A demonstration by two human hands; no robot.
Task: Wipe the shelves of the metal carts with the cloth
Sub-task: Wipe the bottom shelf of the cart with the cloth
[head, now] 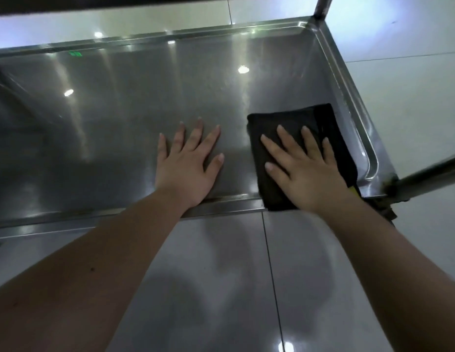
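Pressing cloth [287, 123], R hand [306, 172] | L hand [188, 167] on shelf [135, 110] | cloth part-hidden

Left hand [188, 163]: palm down, fingers straight and spread, thumb toward the right.
Right hand [306, 171]: palm down, fingers straight and spread.
Forearms [114, 250]: bare, both extended forward.

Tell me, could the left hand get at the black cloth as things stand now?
Probably yes. The left hand lies flat on the shelf beside the cloth, with only bare metal between them. The right hand presses on the cloth, though, leaving mostly its left edge free.
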